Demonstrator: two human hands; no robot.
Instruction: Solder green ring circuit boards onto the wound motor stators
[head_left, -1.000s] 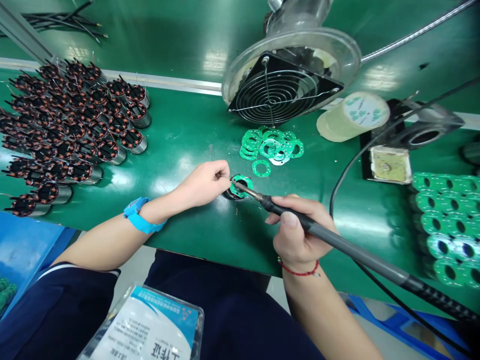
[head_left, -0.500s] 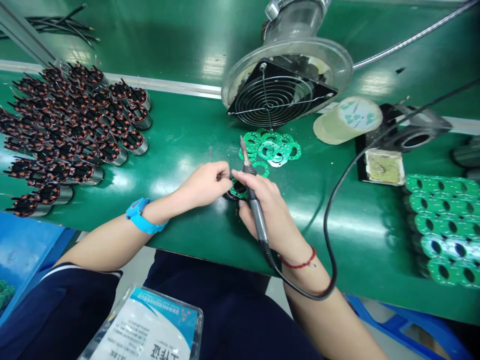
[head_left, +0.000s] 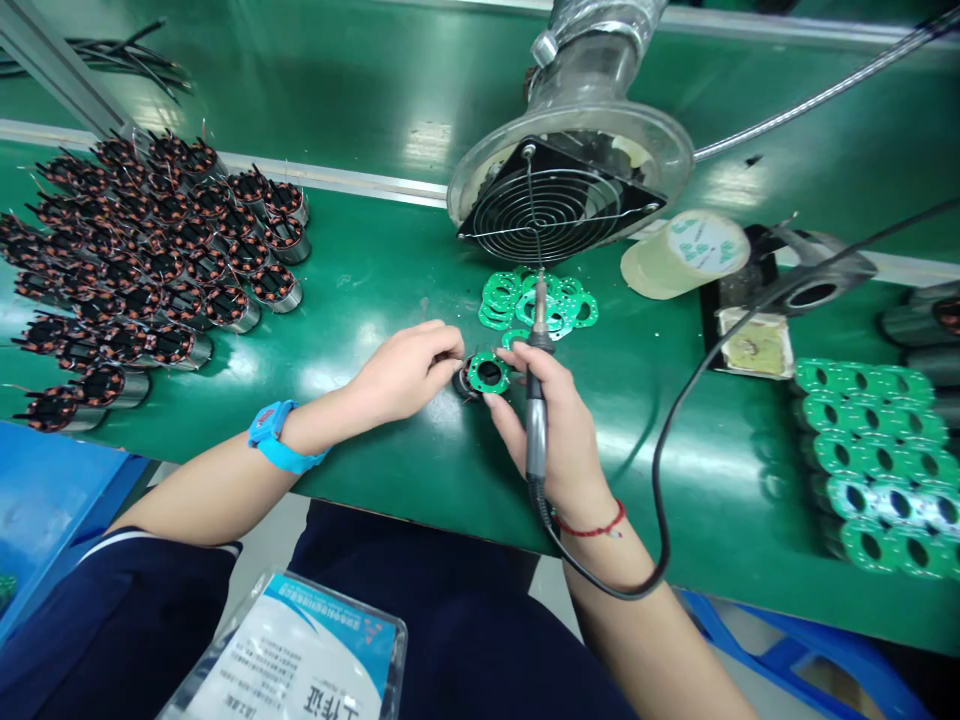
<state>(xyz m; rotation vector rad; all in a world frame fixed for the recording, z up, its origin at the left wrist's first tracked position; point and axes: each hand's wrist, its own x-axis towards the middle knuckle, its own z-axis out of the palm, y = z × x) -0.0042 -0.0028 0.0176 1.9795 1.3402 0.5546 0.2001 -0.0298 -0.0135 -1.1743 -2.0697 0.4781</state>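
Note:
My right hand [head_left: 559,420] grips a soldering iron [head_left: 536,425], its tip pointing away from me toward the fan. The thumb and a fingertip of that hand also rest at the edge of a green ring-shaped circuit board [head_left: 477,378]. This board sits on top of a motor stator [head_left: 463,382], which shows only at its left side. At the stator's left edge my left hand [head_left: 412,370] is closed, thumb against curled fingers; whatever is pinched there is too small to make out. Just beyond lie loose green ring boards [head_left: 499,298] in a pile.
Many wound stators [head_left: 161,265] stand in rows at left. A caged fan [head_left: 559,200] hangs behind the pile. Right of it are a tape-like roll [head_left: 679,260], an iron stand [head_left: 814,285] with a sponge [head_left: 754,342], and rows of board-topped stators [head_left: 874,460]. The iron's cable [head_left: 656,490] loops over my right forearm.
The soldering iron has swung upright and to the right in my right hand. More of the green board on the stator now shows. My left hand stays by the stator's left side.

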